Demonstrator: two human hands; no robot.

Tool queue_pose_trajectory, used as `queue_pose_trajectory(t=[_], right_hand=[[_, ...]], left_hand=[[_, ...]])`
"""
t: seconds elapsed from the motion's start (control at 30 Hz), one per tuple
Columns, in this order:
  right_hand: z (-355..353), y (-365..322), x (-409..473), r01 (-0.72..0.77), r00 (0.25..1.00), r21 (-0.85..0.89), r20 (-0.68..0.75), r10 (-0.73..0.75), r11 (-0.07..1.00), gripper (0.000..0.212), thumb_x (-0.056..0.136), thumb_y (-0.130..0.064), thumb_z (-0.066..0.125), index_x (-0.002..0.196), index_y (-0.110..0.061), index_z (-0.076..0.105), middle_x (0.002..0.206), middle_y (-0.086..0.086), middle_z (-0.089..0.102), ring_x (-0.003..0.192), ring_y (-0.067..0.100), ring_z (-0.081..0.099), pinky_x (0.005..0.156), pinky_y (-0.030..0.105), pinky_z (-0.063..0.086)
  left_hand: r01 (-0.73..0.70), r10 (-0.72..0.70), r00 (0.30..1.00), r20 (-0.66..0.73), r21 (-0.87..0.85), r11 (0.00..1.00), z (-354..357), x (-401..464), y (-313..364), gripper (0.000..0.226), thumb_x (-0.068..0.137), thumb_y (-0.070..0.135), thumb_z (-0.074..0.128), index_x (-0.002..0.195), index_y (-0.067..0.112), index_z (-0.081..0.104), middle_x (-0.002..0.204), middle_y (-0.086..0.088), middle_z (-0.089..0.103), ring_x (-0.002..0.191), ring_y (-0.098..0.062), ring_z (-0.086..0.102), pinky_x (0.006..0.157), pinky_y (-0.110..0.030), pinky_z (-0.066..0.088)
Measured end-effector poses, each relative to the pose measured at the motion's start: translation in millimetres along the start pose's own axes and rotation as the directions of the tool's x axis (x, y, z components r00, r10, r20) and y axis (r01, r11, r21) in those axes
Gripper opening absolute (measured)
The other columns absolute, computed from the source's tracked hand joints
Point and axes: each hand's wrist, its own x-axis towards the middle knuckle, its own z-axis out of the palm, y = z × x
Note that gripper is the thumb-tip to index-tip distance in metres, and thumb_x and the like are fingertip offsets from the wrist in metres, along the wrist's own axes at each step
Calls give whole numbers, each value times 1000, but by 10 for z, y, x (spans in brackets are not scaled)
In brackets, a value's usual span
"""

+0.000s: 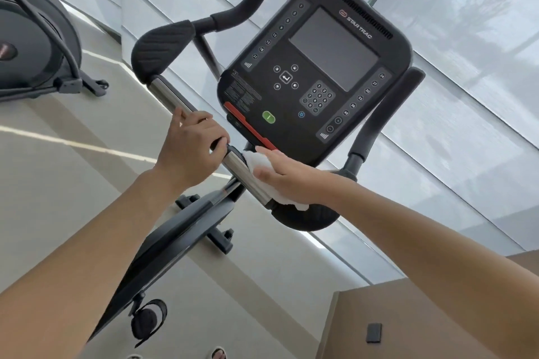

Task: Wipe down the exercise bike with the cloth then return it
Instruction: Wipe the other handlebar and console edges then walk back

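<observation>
The exercise bike (291,90) filled the middle of the frame, its dark console (315,67) tilted in the upper centre and its chrome handlebar (239,166) running as a long diagonal from the left-centre down toward the lower right of centre. That diagonal was the axis that mattered – any wiping stroke would have to travel along it, up-left or down-right.

The left hand (192,148) was curled round the bar on the upper-left stretch, gripping it, probably to steady the bike. The right hand (287,176) lay just below and right of it, fingers fairly straight, pressing the white cloth (256,163) against the bar just under the console's lower edge. The cloth was bunched under the palm, with one end showing toward the console and the other near the dark grip pad (303,217) – so it lay lengthwise along the bar. The right hand was plainly the nearer one to the cloth; the left was close beside it and seemed not to touch it.

Judging by this, wiping was under way, with the upright grips, console and seat side likely yet to be done, and the cloth's return still ahead
</observation>
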Motion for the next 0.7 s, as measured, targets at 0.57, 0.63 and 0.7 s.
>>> queue_pose_trajectory(t=[0.57, 0.63, 0.7], right_hand=[[-282, 465, 38, 337, 933, -238, 219, -287, 911, 20, 101, -52, 49, 95, -33, 55, 92, -6, 65, 82, 14, 65, 68, 33, 50], [-304, 527, 36, 376, 920, -222, 207, -333, 899, 23, 100, -54, 50, 83, -39, 49, 85, -10, 61, 74, 9, 61, 62, 27, 43], [-334, 563, 22, 403, 909, -209, 208, -362, 891, 25, 99, -55, 52, 76, -45, 48, 81, -13, 59, 71, 5, 59, 62, 24, 41]], left_hand=[[-72, 77, 996, -42, 111, 991, 409, -2, 747, 38, 95, 16, 48, 57, 10, 49, 51, 1, 38, 54, -25, 40, 72, -34, 32], [-45, 54, 995, -84, 107, 993, 439, 15, 704, 39, 95, 15, 47, 56, 10, 49, 50, 0, 37, 53, -25, 39, 70, -31, 26], [-31, 41, 995, -95, 109, 994, 461, 22, 692, 40, 96, 16, 46, 56, 10, 50, 50, 0, 38, 53, -24, 39, 71, -31, 26]])
